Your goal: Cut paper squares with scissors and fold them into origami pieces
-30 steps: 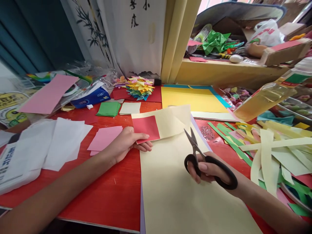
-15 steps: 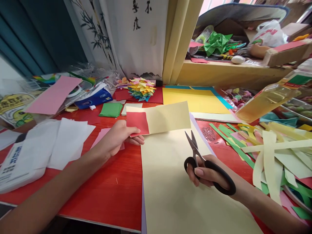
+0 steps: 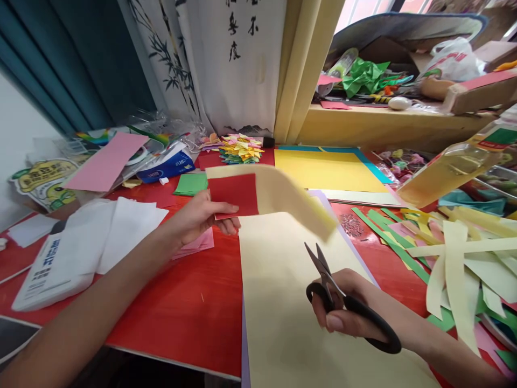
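Observation:
My left hand (image 3: 202, 215) pinches a red paper square (image 3: 238, 195) together with a pale yellow strip (image 3: 278, 188) behind it. The strip's free right end curves down and is blurred. My right hand (image 3: 351, 307) has its fingers through the black handles of the scissors (image 3: 328, 275). Their blades are slightly apart and point up, just below the strip's end, not touching it. Under both lies a large pale yellow sheet (image 3: 291, 302) over a purple one.
Green squares (image 3: 191, 184) and pink squares (image 3: 197, 245) lie near my left hand. White tissues (image 3: 129, 231) are at the left, cut paper strips (image 3: 456, 269) at the right. Behind them leans a bottle (image 3: 448, 167). Yellow sheets (image 3: 327, 170) lie at the back.
The strip's right end has swung down and bent, where it was nearly flat before. My right hand has moved slightly lower with the scissors. The whole view has shifted a little.

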The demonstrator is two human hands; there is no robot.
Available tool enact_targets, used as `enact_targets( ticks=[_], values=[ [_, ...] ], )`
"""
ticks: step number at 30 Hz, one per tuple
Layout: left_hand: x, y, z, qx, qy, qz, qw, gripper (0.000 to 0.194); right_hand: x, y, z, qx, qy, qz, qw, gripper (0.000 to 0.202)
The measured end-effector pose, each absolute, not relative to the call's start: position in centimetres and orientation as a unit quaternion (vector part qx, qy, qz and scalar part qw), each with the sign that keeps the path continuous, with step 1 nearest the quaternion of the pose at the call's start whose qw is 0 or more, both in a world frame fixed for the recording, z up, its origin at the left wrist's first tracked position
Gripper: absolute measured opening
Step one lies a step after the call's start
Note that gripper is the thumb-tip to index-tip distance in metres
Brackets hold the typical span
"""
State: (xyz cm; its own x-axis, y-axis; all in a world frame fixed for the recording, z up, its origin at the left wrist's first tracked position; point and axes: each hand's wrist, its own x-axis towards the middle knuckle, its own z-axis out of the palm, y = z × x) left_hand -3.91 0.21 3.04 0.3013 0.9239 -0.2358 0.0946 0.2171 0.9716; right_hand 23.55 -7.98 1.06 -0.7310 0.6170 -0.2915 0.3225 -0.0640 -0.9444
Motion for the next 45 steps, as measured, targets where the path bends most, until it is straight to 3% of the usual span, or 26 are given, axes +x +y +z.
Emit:
enact_targets(
  ticks=[8,20,45],
  values=[
    [-3.6,0.7,2.5,0.502,0.535,0.302,0.609,0.022,23.5,-8.0,0.7,-0.364,-0.647,0.661,0.108,0.033],
    [-0.2,-3.7,3.6,0.539,0.453,0.334,0.627,0.03,23.1,-7.9,0.6,-0.437,-0.634,0.625,0.128,0.041],
    [1.4,-5.1,3.1,0.556,0.437,0.286,0.647,0.017,23.4,-7.7,0.4,-0.438,-0.663,0.596,0.117,0.046]
  ],
)
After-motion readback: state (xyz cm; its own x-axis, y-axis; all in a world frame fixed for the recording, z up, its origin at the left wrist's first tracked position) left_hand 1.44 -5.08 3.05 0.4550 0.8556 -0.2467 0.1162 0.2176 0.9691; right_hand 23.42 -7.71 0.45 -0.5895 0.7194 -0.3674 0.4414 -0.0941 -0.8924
